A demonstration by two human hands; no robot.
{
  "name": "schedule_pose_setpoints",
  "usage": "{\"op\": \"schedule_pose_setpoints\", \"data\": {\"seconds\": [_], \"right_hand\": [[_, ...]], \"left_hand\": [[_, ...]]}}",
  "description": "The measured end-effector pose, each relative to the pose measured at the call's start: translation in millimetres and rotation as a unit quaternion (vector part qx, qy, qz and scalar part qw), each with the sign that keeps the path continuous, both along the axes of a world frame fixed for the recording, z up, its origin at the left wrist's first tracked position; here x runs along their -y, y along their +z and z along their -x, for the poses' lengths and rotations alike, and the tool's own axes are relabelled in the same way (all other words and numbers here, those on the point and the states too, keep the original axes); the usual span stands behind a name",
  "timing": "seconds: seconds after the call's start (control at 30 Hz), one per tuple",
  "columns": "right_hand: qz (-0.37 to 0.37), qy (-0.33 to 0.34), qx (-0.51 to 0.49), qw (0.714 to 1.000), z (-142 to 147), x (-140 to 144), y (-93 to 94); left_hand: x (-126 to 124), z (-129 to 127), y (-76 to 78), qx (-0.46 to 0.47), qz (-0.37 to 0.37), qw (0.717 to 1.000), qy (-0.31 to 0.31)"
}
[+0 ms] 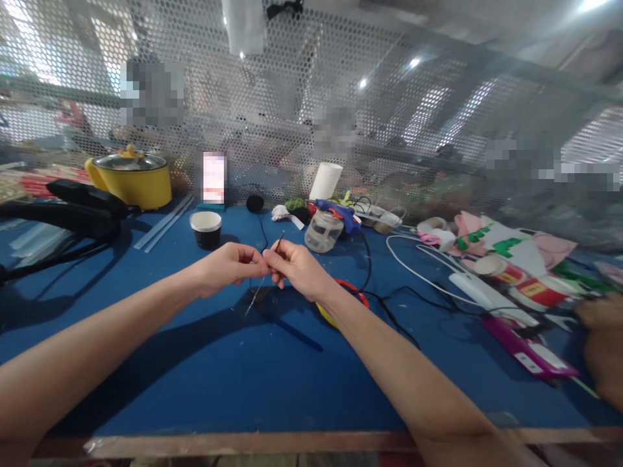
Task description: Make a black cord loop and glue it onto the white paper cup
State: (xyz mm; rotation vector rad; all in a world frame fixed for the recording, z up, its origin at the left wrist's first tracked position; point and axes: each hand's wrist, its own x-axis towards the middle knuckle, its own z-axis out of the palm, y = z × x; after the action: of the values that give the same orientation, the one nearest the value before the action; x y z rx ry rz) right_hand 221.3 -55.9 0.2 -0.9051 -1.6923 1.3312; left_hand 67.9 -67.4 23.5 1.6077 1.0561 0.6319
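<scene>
My left hand [232,264] and my right hand [294,267] meet above the middle of the blue table [233,376]. Both pinch a thin dark wire [265,275] that sticks up past the right fingers and hangs down to the left below them. The fingertips of the two hands touch. A thin black cord [261,228] runs from the hands back to a black yarn ball [254,203].
A black paper cup [206,228], a yellow pot [130,178], a blue glue gun [341,214], a clear jar [323,231] and a white roll [326,181] stand behind the hands. White cables, paper scraps and a purple tool [528,350] lie right. Another person's hand [601,344] shows at the right edge.
</scene>
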Motion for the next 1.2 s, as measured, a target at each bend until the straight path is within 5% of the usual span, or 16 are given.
{"op": "schedule_pose_setpoints", "data": {"seconds": [0.6,0.9,1.2], "right_hand": [[-0.069,-0.129,0.055,0.988,7,4,-4.9],[0.039,0.023,-0.071,0.996,0,-5,-5.6],[-0.025,-0.015,0.018,0.999,-2,-5,-4.3]], "left_hand": [[1,-2,-3.6,-0.035,-0.082,0.996,0.021],[-2,0,-2.8,0.026,0.016,0.999,0.008],[-1,2,3.3,-0.065,-0.076,0.995,-0.006]]}}
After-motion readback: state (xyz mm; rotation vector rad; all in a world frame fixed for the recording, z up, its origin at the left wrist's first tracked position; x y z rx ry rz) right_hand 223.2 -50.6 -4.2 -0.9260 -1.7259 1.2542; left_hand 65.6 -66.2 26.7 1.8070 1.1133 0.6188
